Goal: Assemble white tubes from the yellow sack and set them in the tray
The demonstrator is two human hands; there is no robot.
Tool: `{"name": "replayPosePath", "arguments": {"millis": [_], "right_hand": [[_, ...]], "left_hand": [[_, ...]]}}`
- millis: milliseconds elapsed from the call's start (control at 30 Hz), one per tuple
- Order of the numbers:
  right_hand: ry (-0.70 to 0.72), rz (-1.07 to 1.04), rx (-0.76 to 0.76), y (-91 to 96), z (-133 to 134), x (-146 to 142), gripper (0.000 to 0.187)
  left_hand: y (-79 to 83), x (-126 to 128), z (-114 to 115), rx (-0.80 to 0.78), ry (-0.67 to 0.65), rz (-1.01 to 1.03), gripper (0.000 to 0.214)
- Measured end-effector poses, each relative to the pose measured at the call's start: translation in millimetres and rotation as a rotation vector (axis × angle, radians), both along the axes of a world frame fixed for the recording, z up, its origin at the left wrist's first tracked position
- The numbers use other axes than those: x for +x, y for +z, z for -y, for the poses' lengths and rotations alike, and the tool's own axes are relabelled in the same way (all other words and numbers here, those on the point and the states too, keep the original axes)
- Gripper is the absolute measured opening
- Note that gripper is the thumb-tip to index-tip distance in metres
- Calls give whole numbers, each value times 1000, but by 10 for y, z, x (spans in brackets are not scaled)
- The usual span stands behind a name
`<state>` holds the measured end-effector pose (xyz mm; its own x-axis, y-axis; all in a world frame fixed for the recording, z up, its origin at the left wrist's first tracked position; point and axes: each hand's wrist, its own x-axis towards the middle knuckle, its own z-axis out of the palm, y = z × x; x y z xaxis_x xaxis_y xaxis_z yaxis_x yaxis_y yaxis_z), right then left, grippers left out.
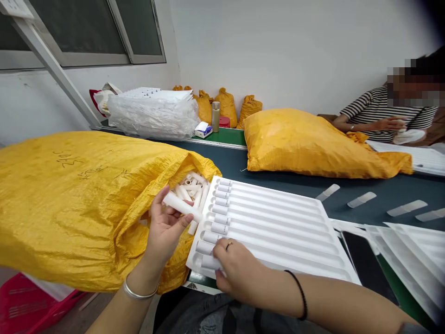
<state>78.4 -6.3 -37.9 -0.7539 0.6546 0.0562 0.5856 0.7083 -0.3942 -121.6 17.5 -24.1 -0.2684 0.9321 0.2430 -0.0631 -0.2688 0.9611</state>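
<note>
My left hand is closed round a white translucent plastic tube, tilted over the mouth of a yellow woven sack. More loose white tubes fill the sack's opening. Beside it lies a white plastic tray with long parallel grooves. Several short white cylinders with small dark print line the grooves' left ends. At the tray's near left corner, my right hand pinches one short white cylinder; its fingers cover part of it.
Another yellow sack lies across the dark table, with several translucent tubes to its right. A black phone-like slab and stacked trays sit right. Behind are a plastic-wrapped stack and a bottle. A person in stripes sits far right.
</note>
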Motion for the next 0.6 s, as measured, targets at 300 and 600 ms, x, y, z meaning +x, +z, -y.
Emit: {"name": "replayPosePath", "arguments": {"millis": [300,600], "right_hand": [[-239,-922,-428,418,-346,299,23],[93,-496,325,671,-623,698,38]], "left_hand": [[18,113,80,-149,-165,192,40],[100,1,166,-198,-244,-208,35]]}}
